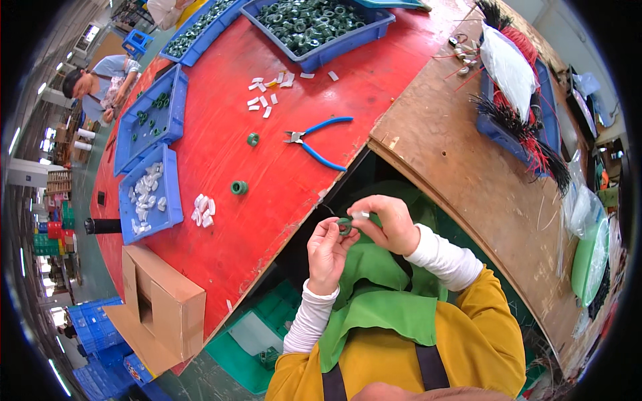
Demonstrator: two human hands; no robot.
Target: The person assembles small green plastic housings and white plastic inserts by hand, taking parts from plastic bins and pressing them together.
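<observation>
Near, the left hand (326,259) grasps with its fingers a small, round, dark green ring (345,230), which they partly cover. Just beside it, the right hand (393,224) pinches a small white piece (361,215). Farther, on the red bench (207,127), lie blue-handled metal pliers (328,123); at the far side, a blue plastic tray (351,47) with many green rings (307,27).

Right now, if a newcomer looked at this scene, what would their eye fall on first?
Probably the bright red tabletop across the middle and left, with blue-handled pliers lying on it, handles spread. At the top, a blue tray heaped with dark green rings also stands out. Below centre, the left hand holds a green ring, and the right hand a small white piece close by.
</observation>
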